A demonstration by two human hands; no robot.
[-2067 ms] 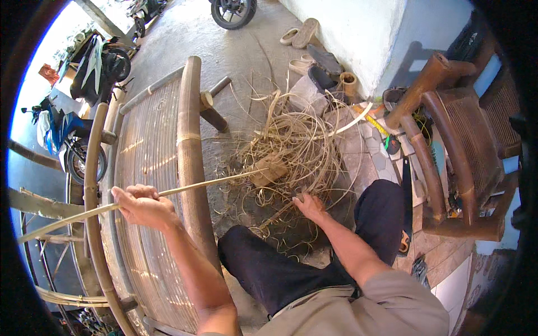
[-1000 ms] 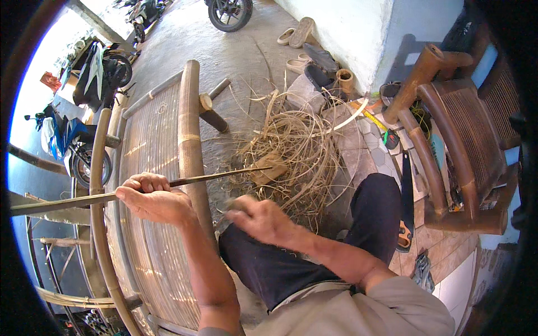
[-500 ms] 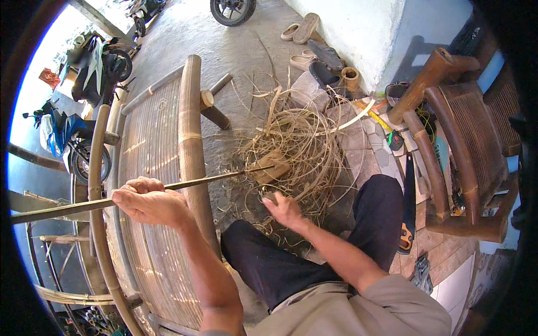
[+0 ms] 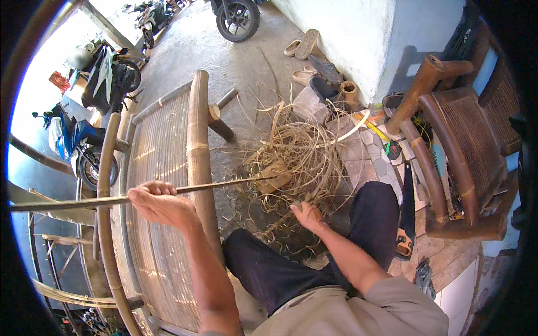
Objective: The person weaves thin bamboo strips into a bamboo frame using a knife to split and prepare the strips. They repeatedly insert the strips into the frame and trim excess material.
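My left hand (image 4: 159, 204) is closed around a long thin rattan strip (image 4: 224, 183) that runs from the far left across a woven rattan chair frame (image 4: 162, 168) to a tangle of loose rattan strands (image 4: 300, 154) on the floor. Low by that tangle, my right hand (image 4: 307, 215) grips some strands at its near edge. The frame lies on its side at my left, with a thick bamboo rail (image 4: 197, 151) along its top. My dark-trousered legs (image 4: 314, 257) are folded in front of me.
A finished wooden rattan chair (image 4: 459, 140) stands at right, with a hand saw (image 4: 404, 218) and small tools on the tiled floor beside it. Sandals (image 4: 302, 45) lie by the white wall. Motorbikes (image 4: 84, 134) are parked at upper left. Bent rattan poles (image 4: 67, 291) lie lower left.
My right hand came up toward my left hand, then dropped back down to the near edge of the strand tangle. My left hand stayed on the strip, shifting only slightly.
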